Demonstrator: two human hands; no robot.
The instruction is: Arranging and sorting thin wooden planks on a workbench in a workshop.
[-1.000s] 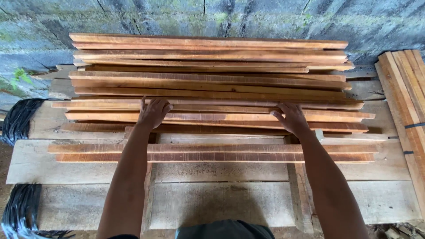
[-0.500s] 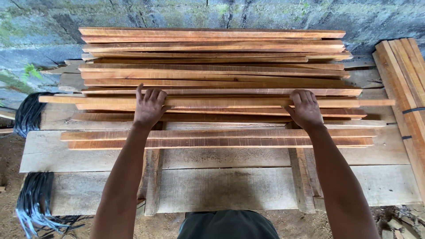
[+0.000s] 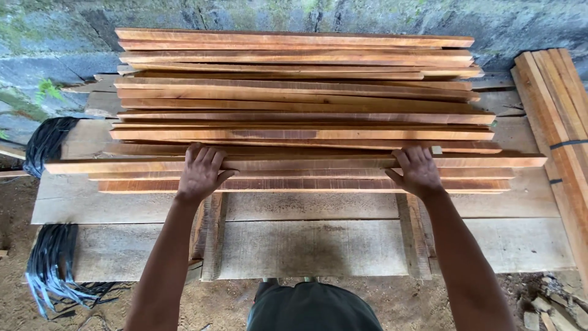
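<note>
A grey stone wall (image 3: 539,24) runs across the back, and in front of it a worktop (image 3: 318,245) of broad pale planks carries everything else. On that worktop lies a wide stack of reddish wooden slats (image 3: 300,86), laid lengthwise in loose layers from the wall toward the person. To the right a strapped bundle of timber (image 3: 560,116) rests at an angle, near the stack but apart from it. Black strapping bands (image 3: 49,270) hang off the worktop's left end down to the dirt floor (image 3: 422,303). The long slat (image 3: 294,163) sits at the near edge of the stack, sticking out past the others at both ends — and both hands are on it. The left hand (image 3: 201,173) lies on top, fingers spread and curled over its far edge; the right hand (image 3: 419,171) grips it the same way.
</note>
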